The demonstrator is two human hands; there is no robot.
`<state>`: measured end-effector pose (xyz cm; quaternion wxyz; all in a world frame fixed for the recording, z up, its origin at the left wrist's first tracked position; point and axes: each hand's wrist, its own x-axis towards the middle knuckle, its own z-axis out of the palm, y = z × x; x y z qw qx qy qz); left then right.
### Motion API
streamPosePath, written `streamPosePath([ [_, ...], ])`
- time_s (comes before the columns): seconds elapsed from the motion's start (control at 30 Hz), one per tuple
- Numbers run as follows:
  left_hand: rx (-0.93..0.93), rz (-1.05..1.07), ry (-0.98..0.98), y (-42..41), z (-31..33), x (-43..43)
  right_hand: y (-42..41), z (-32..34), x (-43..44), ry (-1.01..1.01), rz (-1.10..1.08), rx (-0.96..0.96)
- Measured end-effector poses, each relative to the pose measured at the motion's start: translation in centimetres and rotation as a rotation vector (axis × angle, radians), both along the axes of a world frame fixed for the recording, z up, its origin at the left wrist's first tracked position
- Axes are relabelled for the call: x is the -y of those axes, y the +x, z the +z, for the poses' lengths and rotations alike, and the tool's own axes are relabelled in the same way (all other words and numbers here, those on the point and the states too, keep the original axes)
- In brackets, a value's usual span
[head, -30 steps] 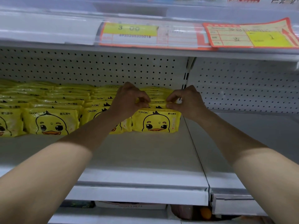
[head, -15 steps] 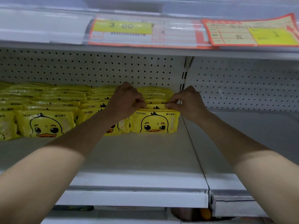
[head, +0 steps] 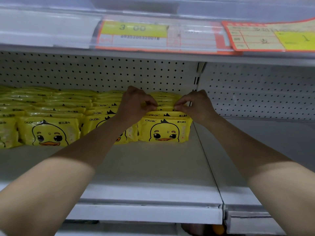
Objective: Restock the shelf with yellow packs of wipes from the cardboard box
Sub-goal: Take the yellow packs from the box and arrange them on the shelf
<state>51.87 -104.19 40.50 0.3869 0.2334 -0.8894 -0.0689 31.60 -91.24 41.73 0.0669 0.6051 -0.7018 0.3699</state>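
Note:
Yellow packs of wipes with a duck face stand in rows on the white shelf (head: 153, 167), filling its back left. The rightmost row (head: 164, 130) sits beside the shelf divider. My left hand (head: 136, 104) and my right hand (head: 196, 104) reach in over that row, and each pinches the top edge of a pack (head: 166, 109) standing a few packs behind the front one. My left forearm hides part of the neighbouring row. The cardboard box is out of view.
A perforated back panel (head: 102, 74) closes the shelf behind. The shelf above carries price labels (head: 134, 31) on its front rail. To the right of the divider (head: 197, 79) lies a bare shelf section (head: 264, 142). Below, a lower shelf shows dimly.
Both hands stay on the tops of the rightmost row, with the fingertips drawn slightly closer together. The camera has shifted a little; the packs have not visibly moved.

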Motion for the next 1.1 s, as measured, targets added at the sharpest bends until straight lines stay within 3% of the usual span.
streamPosePath([
  [0.33, 0.114, 0.039, -0.19, -0.3, 1.0, -0.1, -0.2, 0.4, 0.4, 0.08, -0.042, -0.15],
  [0.53, 0.016, 0.011, -0.059, -0.3, 1.5, 0.6, -0.3, 0.7, 0.8, 0.01, -0.061, -0.144],
  [0.93, 0.169, 0.047, -0.039, -1.3, 1.7, 1.6, 0.0, 1.7, 2.3, 0.18, -0.103, -0.234],
  [1.1, 0.115, 0.02, 0.069, -0.8, 2.1, 2.6, -1.4, 1.5, 2.5, 0.108, -0.065, -0.105],
])
